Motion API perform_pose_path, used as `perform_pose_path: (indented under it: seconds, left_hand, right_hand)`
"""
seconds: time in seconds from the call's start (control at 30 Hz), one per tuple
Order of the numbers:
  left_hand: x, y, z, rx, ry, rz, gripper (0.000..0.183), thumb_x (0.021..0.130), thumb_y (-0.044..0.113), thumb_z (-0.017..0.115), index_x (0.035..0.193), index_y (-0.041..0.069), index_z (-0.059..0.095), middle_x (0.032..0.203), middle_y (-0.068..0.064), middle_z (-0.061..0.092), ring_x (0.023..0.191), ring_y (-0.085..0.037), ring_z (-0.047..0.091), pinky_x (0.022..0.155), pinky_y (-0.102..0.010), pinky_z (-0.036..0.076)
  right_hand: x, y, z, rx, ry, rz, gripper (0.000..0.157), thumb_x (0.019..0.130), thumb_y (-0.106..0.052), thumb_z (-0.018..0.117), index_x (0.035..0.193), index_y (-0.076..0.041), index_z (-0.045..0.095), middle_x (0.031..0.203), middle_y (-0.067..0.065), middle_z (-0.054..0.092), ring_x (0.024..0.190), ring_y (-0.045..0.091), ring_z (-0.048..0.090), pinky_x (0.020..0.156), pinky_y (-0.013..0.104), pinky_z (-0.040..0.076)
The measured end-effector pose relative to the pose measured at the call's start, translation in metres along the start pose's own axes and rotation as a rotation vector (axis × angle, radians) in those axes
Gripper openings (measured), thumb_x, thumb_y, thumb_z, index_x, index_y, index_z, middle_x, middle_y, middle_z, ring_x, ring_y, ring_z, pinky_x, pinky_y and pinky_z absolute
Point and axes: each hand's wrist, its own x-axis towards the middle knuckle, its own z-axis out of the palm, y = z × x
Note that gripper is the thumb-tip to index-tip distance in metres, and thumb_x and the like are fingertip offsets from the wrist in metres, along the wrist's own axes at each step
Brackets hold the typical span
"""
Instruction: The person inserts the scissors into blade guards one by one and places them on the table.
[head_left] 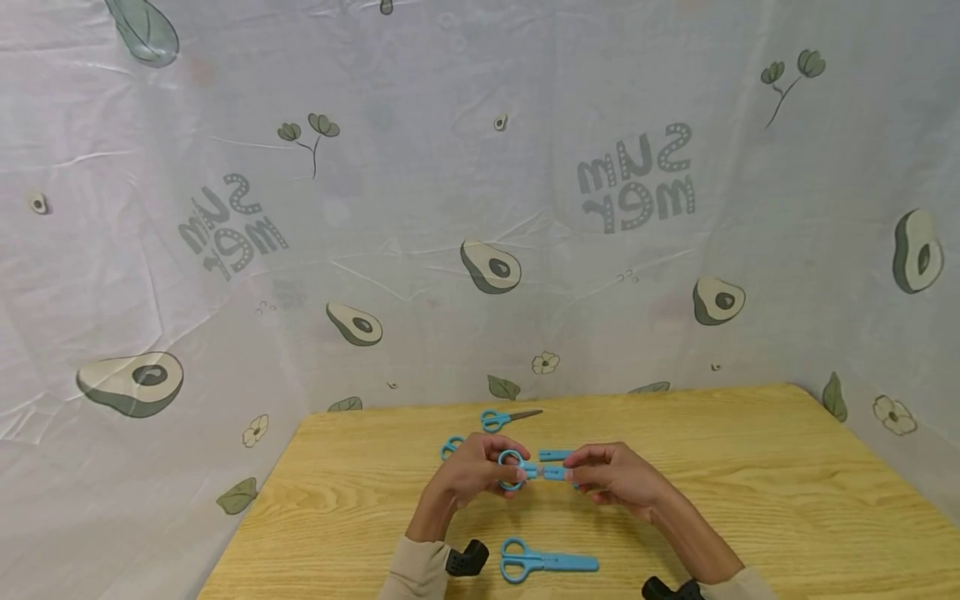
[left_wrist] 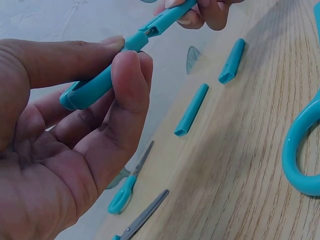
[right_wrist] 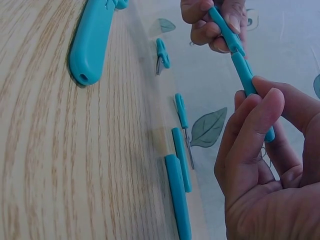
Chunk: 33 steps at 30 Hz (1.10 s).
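Observation:
My left hand (head_left: 471,475) pinches a pair of light blue scissors (left_wrist: 92,90) between thumb and fingers, near where the handles meet the blades. Facing it, my right hand (head_left: 618,479) grips a blue blade cover (head_left: 553,473) with thumb and fingertips. Most of the blade length is inside that cover; a sliver of metal shows in the small gap between handle and cover. Both pieces are in line, held up above the wooden table (head_left: 345,492). In the right wrist view the cover (right_wrist: 243,72) runs down between the thumb and fingers.
A covered pair of scissors (head_left: 551,562) lies near the front. Behind the hands are bare-bladed scissors (head_left: 495,421) and a second pair (head_left: 452,447), partly hidden by the left hand. Two loose covers, one nearer (left_wrist: 233,61) and one farther (left_wrist: 192,110), lie beyond. A printed curtain (head_left: 420,208) hangs behind.

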Motion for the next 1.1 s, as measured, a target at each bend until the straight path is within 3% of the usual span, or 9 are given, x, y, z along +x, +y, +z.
perform_pose_path:
  seconds: [0.4,0.67,1.1]
  left_hand:
    - [-0.0003,0.0009,0.0027,0.009,0.016,0.010,0.036,0.099,-0.005,0.072,0.132,-0.015,0.064,0.080,0.004,0.069,0.077,-0.013,0.075,0.066,-0.026,0.064]
    - [0.0001,0.0007,0.0049,0.018,0.038,0.014,0.028,0.098,-0.004,0.073,0.126,-0.008,0.070,0.081,0.002,0.069,0.078,-0.014,0.076,0.068,-0.028,0.065]
    - [0.0016,-0.0002,0.0070,0.012,0.031,0.024,0.027,0.098,-0.004,0.073,0.124,-0.009,0.070,0.080,0.003,0.069,0.076,-0.012,0.074,0.066,-0.027,0.064]
  right_hand:
    - [-0.0005,-0.0014,0.0014,-0.016,0.006,0.005,0.025,0.105,-0.020,0.071,0.124,-0.005,0.073,0.102,-0.004,0.072,0.088,0.012,0.067,0.070,0.022,0.058]
    - [-0.0011,-0.0024,0.0014,-0.021,0.009,-0.002,0.027,0.104,-0.022,0.072,0.125,-0.004,0.073,0.099,-0.005,0.069,0.085,0.009,0.065,0.070,0.021,0.058]
    - [-0.0019,-0.0034,0.0035,-0.024,0.017,-0.011,0.034,0.104,-0.023,0.073,0.128,0.000,0.070,0.095,-0.005,0.067,0.082,0.008,0.063,0.069,0.020,0.058]
